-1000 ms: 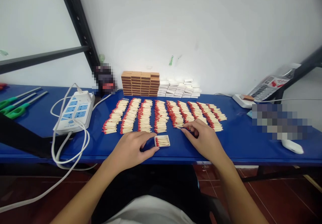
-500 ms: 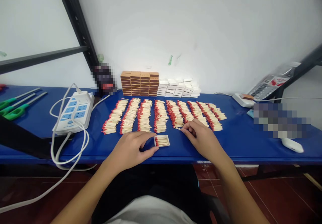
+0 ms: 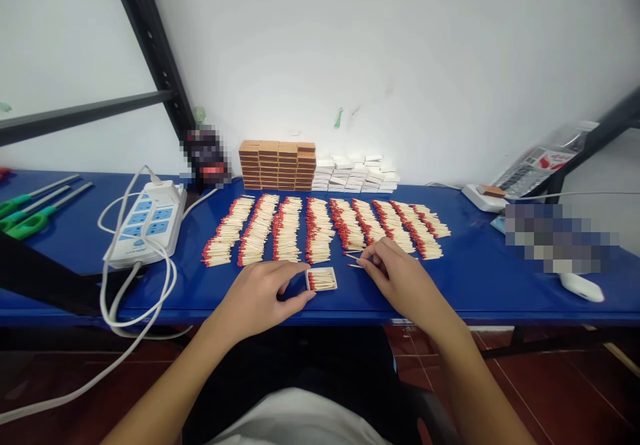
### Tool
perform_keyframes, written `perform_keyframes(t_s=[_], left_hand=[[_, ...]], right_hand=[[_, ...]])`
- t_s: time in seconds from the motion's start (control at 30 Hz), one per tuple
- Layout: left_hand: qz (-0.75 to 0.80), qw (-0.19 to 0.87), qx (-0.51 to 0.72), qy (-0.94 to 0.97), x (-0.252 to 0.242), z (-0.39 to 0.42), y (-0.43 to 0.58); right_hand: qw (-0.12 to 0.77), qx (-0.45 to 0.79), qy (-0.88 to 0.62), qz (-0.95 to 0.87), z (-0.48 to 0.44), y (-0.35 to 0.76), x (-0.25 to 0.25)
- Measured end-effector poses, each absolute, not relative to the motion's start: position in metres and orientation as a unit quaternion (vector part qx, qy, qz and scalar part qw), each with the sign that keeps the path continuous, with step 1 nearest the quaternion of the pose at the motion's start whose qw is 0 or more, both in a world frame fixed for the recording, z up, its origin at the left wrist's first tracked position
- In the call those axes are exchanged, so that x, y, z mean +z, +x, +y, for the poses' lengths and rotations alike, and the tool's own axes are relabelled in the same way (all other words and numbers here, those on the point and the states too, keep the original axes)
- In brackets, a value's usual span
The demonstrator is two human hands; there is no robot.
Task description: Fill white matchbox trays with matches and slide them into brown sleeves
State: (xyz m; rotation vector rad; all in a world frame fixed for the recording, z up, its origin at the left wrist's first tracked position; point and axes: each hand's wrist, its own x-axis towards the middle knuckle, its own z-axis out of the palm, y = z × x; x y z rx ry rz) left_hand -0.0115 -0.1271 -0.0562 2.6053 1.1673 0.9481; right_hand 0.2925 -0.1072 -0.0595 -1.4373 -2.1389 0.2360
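A small white matchbox tray [image 3: 336, 287] lies on the blue table, with a layer of red-headed matches inside. My left hand [image 3: 270, 295] grips the tray's left end between thumb and fingers. To the right, my right hand [image 3: 393, 273] is closed in a pinch on a match [image 3: 354, 265], whose red head points left. Another loose match [image 3: 351, 256] lies just behind that one, partly hidden by the fingers. Several slanted rows of matches [image 3: 319, 231] spread out beyond both hands, their red heads mostly to the left.
Brown matchbox sleeves [image 3: 277, 168] are stacked against the wall beside piled white trays [image 3: 355, 177]. A power strip [image 3: 147, 225] with looped white cables and green-handled tools [image 3: 37, 215] sit at the left. A plastic package [image 3: 545, 158] leans at the right.
My right hand has drawn back slightly toward me, bringing the pinched match away from the row's near end. My left hand and the tray stay in place.
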Motion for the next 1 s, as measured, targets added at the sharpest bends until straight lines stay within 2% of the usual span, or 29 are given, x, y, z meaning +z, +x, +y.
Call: perform_keyframes(t_s=[0.3,0.57,1.0], left_hand=[[0.39,0.065,0.313,0.864,-0.057,-0.127,-0.012],[0.389,0.064,0.313,0.864,-0.056,-0.127,-0.011],[0.385,0.061,0.315,0.865,-0.057,-0.126,-0.011]], right_hand=[[0.243,0.093,-0.541,-0.8,-0.112,0.301,-0.057],[0.257,0.059,-0.551,-0.792,-0.105,0.293,-0.063],[0.272,0.074,-0.543,-0.791,-0.101,0.291,-0.062]])
